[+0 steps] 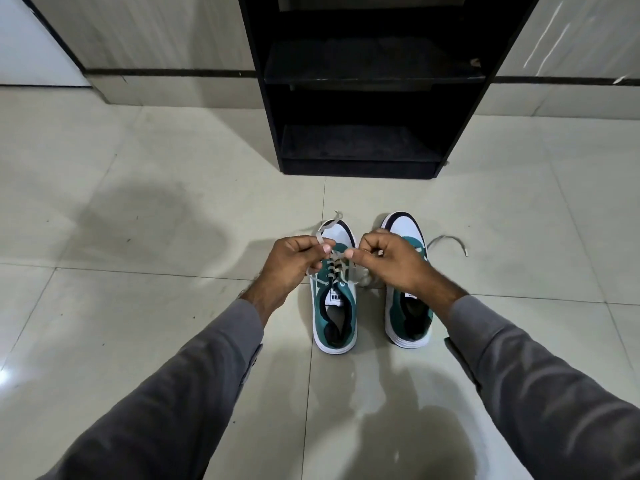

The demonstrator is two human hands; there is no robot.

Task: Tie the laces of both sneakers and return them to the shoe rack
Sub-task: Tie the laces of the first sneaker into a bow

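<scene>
Two sneakers are set side by side on the floor [138, 237], toes toward the shoe rack [360, 147]. Over the left sneaker [334, 306] a lace end [325, 226] is pinched in the left hand [294, 261], the other in the right hand [388, 261] — both directly above. The right sneaker [410, 317] — lace loose — lies nearer the right hand.

A single wide-angle head view looks forward and steeply down along both sleeved forearms to the tiled floor [138, 306], close above the sneakers [334, 306], with the black shoe rack [374, 77] facing it beyond.
</scene>
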